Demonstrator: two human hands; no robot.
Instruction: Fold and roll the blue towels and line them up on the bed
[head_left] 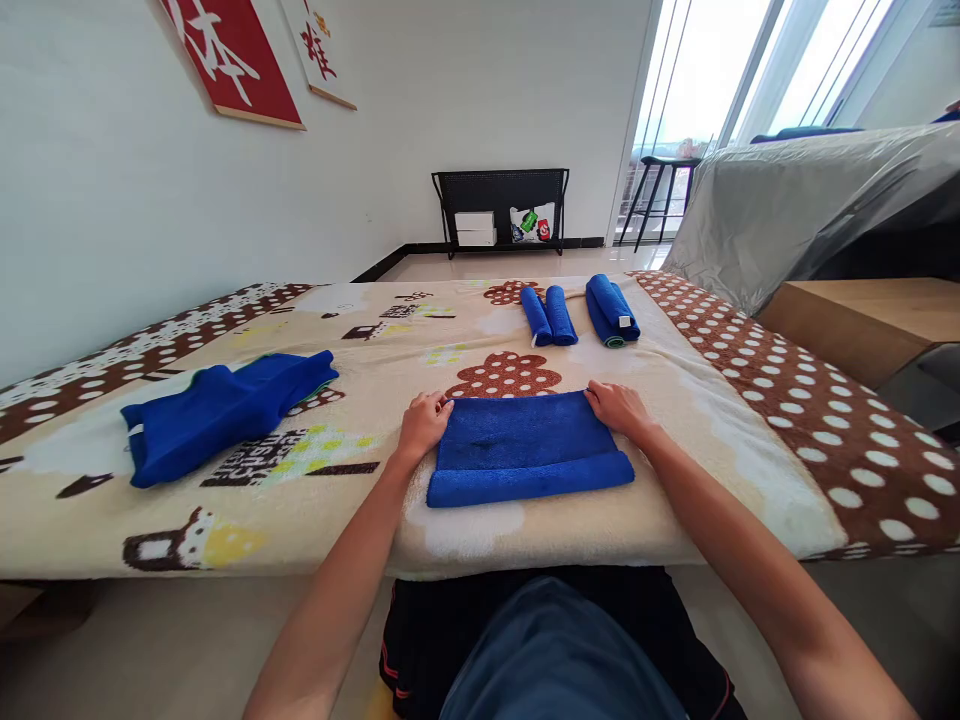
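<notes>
A blue towel lies in front of me on a patterned blanket, its near edge folded over in a band. At its far left corner, my left hand pinches the cloth between thumb and fingers. My right hand grips the far right corner in the same way. Beyond the towel are two slim blue rolled towels side by side. A thicker blue rolled towel with a white tag lies to their right. Off to the left, another blue towel is spread loosely and crumpled.
The blanket covers a bed-like surface with brown polka-dot borders. Behind it, a black rack stands by the wall with a white box and a printed cushion. At right are a plastic-draped piece, a wooden box and a stool.
</notes>
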